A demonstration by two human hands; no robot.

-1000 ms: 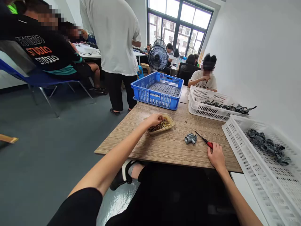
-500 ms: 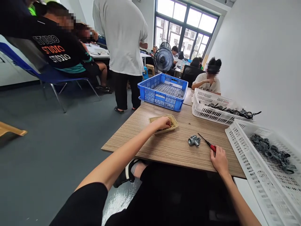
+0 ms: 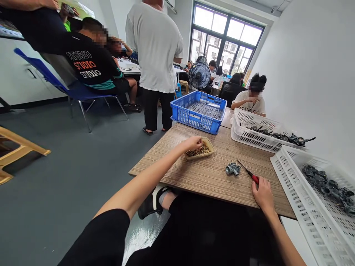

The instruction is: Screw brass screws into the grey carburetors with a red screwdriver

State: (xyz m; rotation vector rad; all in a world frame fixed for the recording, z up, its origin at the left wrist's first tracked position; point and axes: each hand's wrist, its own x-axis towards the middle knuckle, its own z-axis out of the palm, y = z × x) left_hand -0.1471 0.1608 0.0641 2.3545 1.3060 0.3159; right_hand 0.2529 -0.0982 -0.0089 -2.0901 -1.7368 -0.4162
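Note:
My left hand (image 3: 193, 142) reaches over a small tan tray (image 3: 208, 153) of several brass screws, fingertips pinched at its near-left edge; what it grips is too small to tell. My right hand (image 3: 261, 191) lies on the wooden table (image 3: 202, 177) with its fingers on the red handle of a screwdriver (image 3: 249, 173), whose dark shaft points away to the left. A small grey metal carburetor part (image 3: 233, 169) sits on the table just left of the screwdriver tip, touched by neither hand.
A blue crate (image 3: 198, 111) stands at the table's far edge. Two white crates (image 3: 256, 130) (image 3: 305, 199) hold several dark metal parts along the right wall. A person in a white shirt (image 3: 156, 48) stands beyond the table; others sit behind. A fan (image 3: 199, 75) stands further back.
My left hand has drawn back from the middle of the screw tray to its near-left edge, fingers pinched. My head has turned left. My right hand stays on the screwdriver.

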